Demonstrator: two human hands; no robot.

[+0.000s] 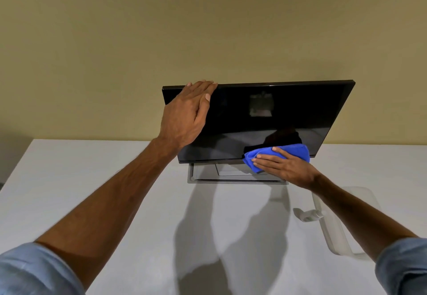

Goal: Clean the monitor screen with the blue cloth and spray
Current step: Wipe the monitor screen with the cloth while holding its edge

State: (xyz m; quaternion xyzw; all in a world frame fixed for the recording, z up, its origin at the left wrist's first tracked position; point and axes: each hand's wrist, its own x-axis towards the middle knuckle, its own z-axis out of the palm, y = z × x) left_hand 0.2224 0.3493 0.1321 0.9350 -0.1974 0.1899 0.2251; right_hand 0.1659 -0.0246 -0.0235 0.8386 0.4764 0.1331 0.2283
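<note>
Blue cloth (297,151) under right hand (285,166) on monitor (277,119)

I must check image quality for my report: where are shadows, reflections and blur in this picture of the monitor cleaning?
Head view: arm shadows fall on the white table; the glossy monitor screen mirrors a pale patch and a dark shape above the blue cloth; the spray bottle at the right looks soft, blurred.
</note>
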